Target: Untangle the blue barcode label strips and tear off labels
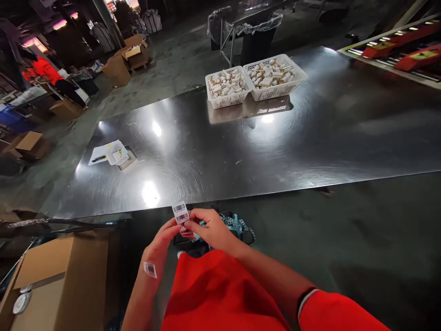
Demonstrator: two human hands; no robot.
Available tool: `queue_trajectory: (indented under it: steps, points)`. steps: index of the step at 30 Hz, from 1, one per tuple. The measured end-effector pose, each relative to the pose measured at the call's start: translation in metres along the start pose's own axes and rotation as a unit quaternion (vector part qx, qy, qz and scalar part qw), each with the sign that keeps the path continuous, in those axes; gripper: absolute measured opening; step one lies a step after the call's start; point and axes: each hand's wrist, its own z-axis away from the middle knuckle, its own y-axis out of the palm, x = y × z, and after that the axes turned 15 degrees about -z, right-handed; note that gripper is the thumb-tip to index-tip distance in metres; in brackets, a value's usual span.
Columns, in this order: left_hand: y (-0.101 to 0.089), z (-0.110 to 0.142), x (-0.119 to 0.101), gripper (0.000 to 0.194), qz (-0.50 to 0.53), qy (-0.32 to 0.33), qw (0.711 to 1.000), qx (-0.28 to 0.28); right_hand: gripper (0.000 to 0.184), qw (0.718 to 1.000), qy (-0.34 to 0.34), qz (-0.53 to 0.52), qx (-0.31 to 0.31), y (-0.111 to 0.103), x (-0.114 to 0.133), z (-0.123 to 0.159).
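Note:
A strip of white barcode labels (180, 212) stands up between my two hands, just past the table's near edge. My right hand (212, 228) is closed, its thumb and forefinger pinching the strip's lower part. My left hand (162, 238) is closed too, its fingertips on the left side of the same strip. Below the labels a small pinkish, shiny piece (186, 231) shows between the fingers; its kind I cannot make out. One barcode sticker (149, 270) is stuck on my left wrist.
Two white perforated baskets (230, 100) full of small white-and-gold items stand on the metal table (206, 156). Papers with a dark pen-like object (99, 158) lie at its left. An open cardboard box (84, 276) is at lower left. A roller conveyor (389, 57) adjoins at right; a person (48, 69) works far left.

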Motion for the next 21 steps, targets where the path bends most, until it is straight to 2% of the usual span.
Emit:
queue_trajectory:
  steps: [3, 7, 9, 10, 11, 13, 15, 16, 19, 21]
  points:
    - [0.0, 0.01, -0.001, 0.032, -0.03, 0.058, 0.998, 0.015, 0.026, 0.999, -0.011, 0.036, 0.007, 0.002, -0.002, 0.004]
    - [-0.002, 0.012, 0.016, 0.039, -0.063, 0.123, 0.99, 0.014, 0.022, 0.994, -0.053, 0.093, -0.003, 0.002, -0.002, 0.009]
    - [-0.006, 0.012, 0.025, 0.052, -0.123, 0.177, 0.976, -0.023, 0.02, 0.99, -0.098, 0.095, -0.038, 0.002, 0.003, 0.013]
    - [-0.009, 0.012, 0.029, 0.06, -0.185, 0.208, 0.959, -0.06, 0.019, 0.987, -0.119, 0.095, -0.053, 0.003, 0.007, 0.016]
    - [-0.012, 0.012, 0.032, 0.069, -0.265, 0.242, 0.928, -0.104, 0.019, 0.985, -0.133, 0.093, -0.058, 0.004, 0.011, 0.019]
    - [-0.017, 0.014, 0.035, 0.08, -0.424, 0.303, 0.83, -0.197, 0.023, 0.99, -0.116, 0.074, -0.033, 0.006, 0.019, 0.025]
    - [-0.02, 0.015, 0.034, 0.083, -0.513, 0.353, 0.731, -0.277, 0.028, 0.998, -0.052, 0.038, 0.014, 0.009, 0.024, 0.03]
    - [-0.019, 0.016, 0.033, 0.083, -0.528, 0.374, 0.694, -0.315, 0.031, 0.999, -0.017, 0.021, 0.039, 0.01, 0.025, 0.032]
    - [-0.017, 0.018, 0.029, 0.08, -0.519, 0.423, 0.616, -0.416, 0.041, 0.993, 0.064, -0.021, 0.1, 0.014, 0.025, 0.037]
    - [-0.018, 0.018, 0.027, 0.079, -0.508, 0.441, 0.584, -0.453, 0.045, 0.986, 0.097, -0.051, 0.124, 0.016, 0.025, 0.04]
